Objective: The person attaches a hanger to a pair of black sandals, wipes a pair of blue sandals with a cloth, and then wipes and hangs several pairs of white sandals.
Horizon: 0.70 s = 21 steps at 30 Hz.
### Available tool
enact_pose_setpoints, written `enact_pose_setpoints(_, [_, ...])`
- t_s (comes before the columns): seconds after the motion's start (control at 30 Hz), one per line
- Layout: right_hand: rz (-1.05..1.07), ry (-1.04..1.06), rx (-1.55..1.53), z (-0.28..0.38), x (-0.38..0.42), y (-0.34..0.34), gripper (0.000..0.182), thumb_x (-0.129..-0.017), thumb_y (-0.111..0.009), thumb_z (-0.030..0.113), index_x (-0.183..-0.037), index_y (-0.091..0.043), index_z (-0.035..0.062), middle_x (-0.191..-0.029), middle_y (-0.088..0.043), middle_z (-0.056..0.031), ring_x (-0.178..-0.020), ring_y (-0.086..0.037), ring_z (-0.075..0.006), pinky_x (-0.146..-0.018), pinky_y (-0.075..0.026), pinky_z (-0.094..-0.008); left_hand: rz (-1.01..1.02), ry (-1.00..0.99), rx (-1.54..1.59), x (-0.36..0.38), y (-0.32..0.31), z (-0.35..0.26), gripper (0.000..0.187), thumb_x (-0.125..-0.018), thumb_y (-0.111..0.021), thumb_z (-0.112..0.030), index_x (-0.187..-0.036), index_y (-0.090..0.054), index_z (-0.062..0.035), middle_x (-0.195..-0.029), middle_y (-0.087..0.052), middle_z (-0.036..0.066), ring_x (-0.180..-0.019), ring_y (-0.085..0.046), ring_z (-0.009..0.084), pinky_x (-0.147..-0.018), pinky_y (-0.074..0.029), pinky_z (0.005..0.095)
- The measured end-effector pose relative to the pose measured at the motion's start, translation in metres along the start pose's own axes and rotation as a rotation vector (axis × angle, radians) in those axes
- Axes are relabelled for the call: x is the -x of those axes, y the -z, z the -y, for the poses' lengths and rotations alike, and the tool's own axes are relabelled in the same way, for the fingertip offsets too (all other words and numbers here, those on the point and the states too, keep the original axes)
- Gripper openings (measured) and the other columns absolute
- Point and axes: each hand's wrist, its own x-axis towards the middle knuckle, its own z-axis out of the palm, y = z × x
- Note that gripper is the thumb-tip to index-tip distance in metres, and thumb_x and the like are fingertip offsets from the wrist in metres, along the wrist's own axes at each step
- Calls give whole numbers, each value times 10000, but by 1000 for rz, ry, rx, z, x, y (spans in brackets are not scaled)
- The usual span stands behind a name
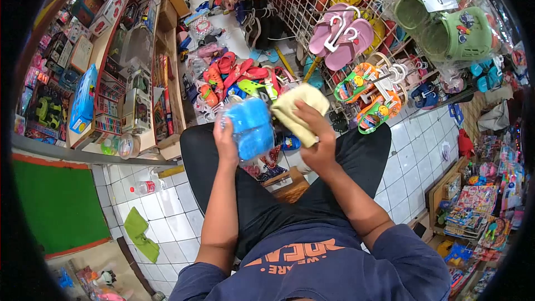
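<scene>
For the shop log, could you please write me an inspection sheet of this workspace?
Surface: white tiled floor; the person sits above it.
Job's things: blue clogs in clear wrap; yellow cloth.
Clutter: heap of loose sandals, green cloth and bottle on the floor.
Hands: left hand grips the clogs; right hand presses the cloth.
Cables: nothing seen.
Surroundings: toy shelves, wire rack of footwear.

Navy short-sleeved T-shirt (334, 267) with orange block lettering, black trousers (356, 156), bare forearms.
</scene>
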Motion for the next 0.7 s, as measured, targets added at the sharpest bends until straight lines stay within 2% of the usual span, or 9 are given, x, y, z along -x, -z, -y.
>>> enact_pose_setpoints(0.07, [10, 48, -132, 4, -8, -22, 526, -640, -571, -98, -1145, -631, 36, -1209, -604, -203, -1232, -520, -337, -1031, -397, -404, 87, -23, -103, 4, -15, 4, 395, -970, -494, -243, -1270, -515, 14, -1172, -588, 102, -1080, -539, 178, -959, -402, 306])
enact_pose_setpoints(0.17, [286, -39, -35, -21, 16, -62, 480, -704, -581, -89, -1167, -626, 33, -1271, -585, -181, -1263, -503, -316, -1085, -341, -421, 82, 47, 67, 14, -35, 1, 399, -908, -387, -105, -1264, -510, 26, -1170, -606, 140, -1048, -598, 211, -904, -465, 311])
enact_pose_setpoints(0.2, [346, -47, 8, -24, 26, -73, 465, -714, -598, -68, -1165, -630, 39, -1277, -582, -179, -1277, -488, -318, -1092, -334, -428, -104, 133, 245, 9, -26, 25, 362, -929, -361, -128, -1215, -528, 16, -1111, -620, 144, -988, -623, 219, -848, -496, 309])
enact_pose_setpoints(0.27, [350, -74, -33, -28, 35, -80, 455, -717, -629, -47, -1163, -635, 45, -1272, -584, -180, -1277, -481, -331, -1086, -350, -417, -137, 221, 301, 10, -20, 17, 332, -946, -329, -134, -1152, -548, 6, -1044, -624, 128, -940, -626, 214, -815, -503, 320])
enact_pose_setpoints(0.3, [387, -102, -86, -28, 38, -81, 456, -718, -629, -50, -1164, -635, 45, -1260, -593, -176, -1264, -495, -330, -1080, -361, -408, -151, 297, 446, -1, 18, 59, 293, -975, -342, -137, -1112, -559, 3, -990, -620, 108, -878, -621, 208, -786, -503, 326])
enact_pose_setpoints(0.4, [448, -166, -197, -23, 43, -78, 556, -672, -560, -119, -1188, -628, 76, -1266, -593, -134, -1271, -486, -315, -1096, -338, -422, -302, 262, 329, 8, 2, 30, 216, -979, -407, -203, -899, -534, -48, -895, -611, 110, -793, -636, 264, -742, -526, 418])
enact_pose_setpoints(0.57, [605, -234, -314, -16, 51, -45, 479, -706, -615, -70, -1162, -647, 71, -1146, -657, -152, -1143, -601, -281, -970, -446, -345, -378, 102, 163, -18, 35, 33, 369, -1019, -345, -228, -1251, -498, 13, -1155, -606, 165, -1001, -628, 314, -904, -499, 461])
enact_pose_setpoints(0.6, [602, -234, -308, -19, 51, -37, 479, -706, -615, -70, -1162, -647, 71, -1146, -657, -152, -1143, -601, -281, -970, -446, -345, -387, 109, 322, -15, 22, 10, 318, -1028, -363, -201, -1171, -534, 25, -1088, -606, 124, -959, -610, 238, -861, -492, 390])
enact_pose_setpoints(0.7, [448, -536, -168, -46, 57, -17, 378, -780, -652, 0, -1156, -636, 36, -1064, -676, -122, -1003, -630, -187, -887, -473, -303, -398, 203, 451, -20, 24, -6, 445, -1035, -286, -306, -1277, -468, 20, -1225, -568, 178, -1094, -583, 339, -946, -463, 476])
